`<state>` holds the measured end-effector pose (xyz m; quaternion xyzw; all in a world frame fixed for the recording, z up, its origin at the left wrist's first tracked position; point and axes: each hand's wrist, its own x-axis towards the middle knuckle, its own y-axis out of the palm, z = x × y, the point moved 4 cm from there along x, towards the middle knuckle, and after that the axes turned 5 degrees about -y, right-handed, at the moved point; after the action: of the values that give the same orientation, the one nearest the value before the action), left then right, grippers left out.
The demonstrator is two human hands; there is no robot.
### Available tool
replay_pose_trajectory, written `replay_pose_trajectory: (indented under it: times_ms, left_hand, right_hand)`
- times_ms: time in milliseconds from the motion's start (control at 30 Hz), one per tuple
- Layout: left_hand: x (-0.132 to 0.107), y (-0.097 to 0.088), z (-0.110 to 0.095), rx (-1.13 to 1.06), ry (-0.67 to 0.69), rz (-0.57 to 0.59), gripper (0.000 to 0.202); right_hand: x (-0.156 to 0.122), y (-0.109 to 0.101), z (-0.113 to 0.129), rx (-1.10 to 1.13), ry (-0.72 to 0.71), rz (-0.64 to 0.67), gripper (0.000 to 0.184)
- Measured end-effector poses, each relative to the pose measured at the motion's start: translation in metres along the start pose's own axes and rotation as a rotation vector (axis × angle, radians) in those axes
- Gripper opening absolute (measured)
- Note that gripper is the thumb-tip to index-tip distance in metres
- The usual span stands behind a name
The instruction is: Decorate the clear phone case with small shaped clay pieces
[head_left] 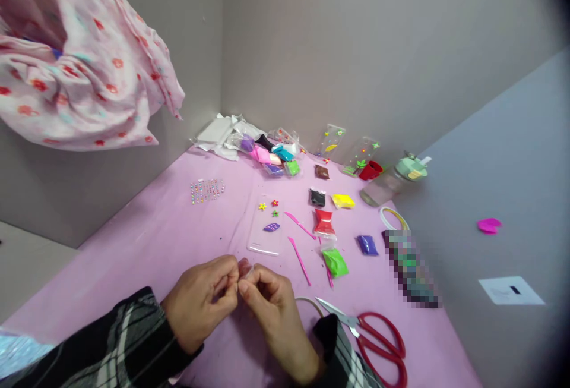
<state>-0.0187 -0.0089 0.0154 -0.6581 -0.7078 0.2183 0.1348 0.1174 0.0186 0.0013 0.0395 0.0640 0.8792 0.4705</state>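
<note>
My left hand (205, 299) and my right hand (272, 311) meet over the near part of the pink table (169, 227), fingertips pinched together on a small pinkish piece (243, 268) that I cannot make out clearly. Just beyond the fingers lies a clear phone case (266, 227) decorated with small clay flowers and a purple leaf. Thin pink modelling tools (299, 260) lie to its right.
Red-handled scissors (378, 337) lie at the near right. Small clay packets in red (323, 220), green (335, 262), blue (367, 244), yellow (343, 200) and black (317, 197) are scattered mid-table. A gem sticker sheet (207, 190), a pile of clay bags (271, 153) and a bottle (392, 181) sit further back.
</note>
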Motion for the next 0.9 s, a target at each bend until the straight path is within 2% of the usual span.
replay_pose_trajectory:
  times_ms: [100, 233, 367, 433, 500, 533, 600, 700, 800, 900]
  left_hand:
    - [-0.002, -0.011, 0.003, 0.106, 0.032, -0.104, 0.017]
    - [-0.006, -0.012, 0.015, 0.049, -0.04, -0.114, 0.02]
    - [-0.011, -0.011, 0.009, -0.009, 0.009, -0.196, 0.012]
    - [-0.012, -0.01, 0.003, -0.157, 0.021, -0.106, 0.029]
    - [-0.013, -0.01, -0.002, -0.291, 0.027, 0.066, 0.042]
    - [-0.013, -0.011, -0.005, -0.336, 0.03, 0.123, 0.042]
    - [-0.014, -0.014, -0.009, -0.375, 0.049, 0.164, 0.035]
    - [-0.016, -0.014, -0.014, -0.358, 0.05, 0.106, 0.028]
    - [-0.017, -0.013, -0.011, -0.303, -0.012, -0.091, 0.02]
    - [-0.014, -0.009, -0.008, -0.2, 0.174, -0.161, 0.006]
  right_hand:
    - [-0.002, 0.003, -0.004, -0.02, 0.034, 0.013, 0.034]
    - [-0.002, 0.005, -0.009, -0.026, 0.1, 0.049, 0.036]
    - [0.003, 0.002, -0.011, -0.051, 0.154, -0.011, 0.034]
    - [0.005, 0.001, -0.011, -0.058, 0.186, -0.034, 0.033]
    - [0.006, 0.002, -0.01, -0.031, 0.184, -0.03, 0.034]
    - [0.006, 0.003, -0.01, -0.011, 0.176, -0.021, 0.035]
    - [0.006, 0.004, -0.01, 0.027, 0.158, -0.004, 0.036]
    - [0.005, 0.004, -0.011, 0.058, 0.141, 0.012, 0.039]
    - [0.004, 0.003, -0.014, 0.024, 0.178, 0.017, 0.042]
    - [0.004, 0.001, -0.017, 0.032, 0.225, 0.04, 0.046]
